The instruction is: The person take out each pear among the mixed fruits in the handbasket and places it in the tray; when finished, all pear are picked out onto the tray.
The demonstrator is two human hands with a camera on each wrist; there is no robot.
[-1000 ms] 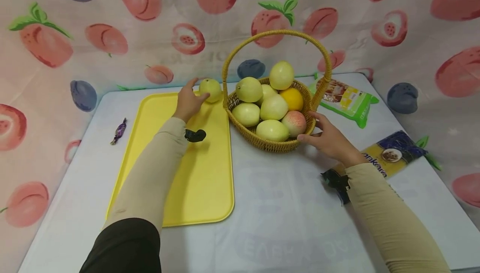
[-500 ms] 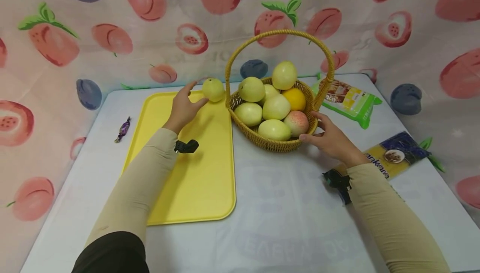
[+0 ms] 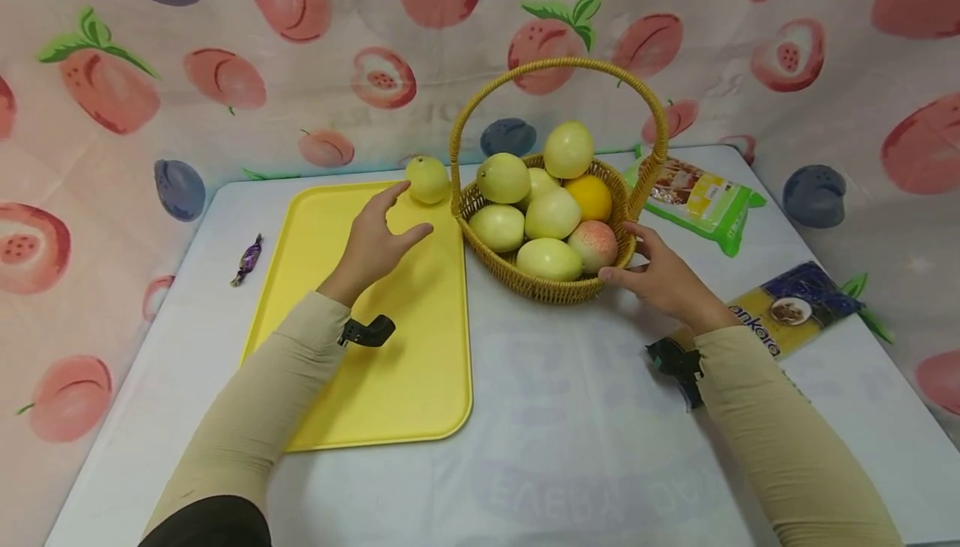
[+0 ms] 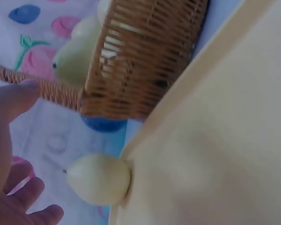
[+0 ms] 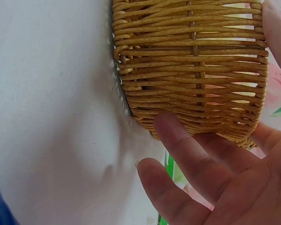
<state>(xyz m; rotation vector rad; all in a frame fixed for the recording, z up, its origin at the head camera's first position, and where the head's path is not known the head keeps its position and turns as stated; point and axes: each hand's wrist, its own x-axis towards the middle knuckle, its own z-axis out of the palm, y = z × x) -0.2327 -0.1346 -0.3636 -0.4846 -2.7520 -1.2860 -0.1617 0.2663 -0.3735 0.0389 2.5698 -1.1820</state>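
Observation:
My left hand [image 3: 369, 245] hovers over the yellow tray [image 3: 405, 372], thumb and fingers spread with nothing between them. Just beyond its fingertips a pale green pear [image 3: 427, 179] rests at the tray's far right corner; the left wrist view shows its small stem. The wicker basket [image 3: 525, 284] stands right of the tray, heaped with several pale green fruits [image 3: 552, 213], an orange [image 3: 589, 198] and a pink peach [image 3: 593, 247]. My right hand [image 3: 663, 280] holds the basket's right side, thumb by the rim [image 5: 263, 70] and fingers against the outer wall.
A wrapped purple candy [image 3: 248, 260] lies left of the tray. At the right are a green food packet [image 3: 697, 201] behind the basket and a yellow-blue packet [image 3: 787, 311], partly hidden by my right forearm. A fruit-print cloth [image 3: 450, 55] hangs behind the table.
My left hand has drawn back from the pear toward me, its fingers opening wider. The pear stays at the tray corner, and the right hand keeps its place on the basket.

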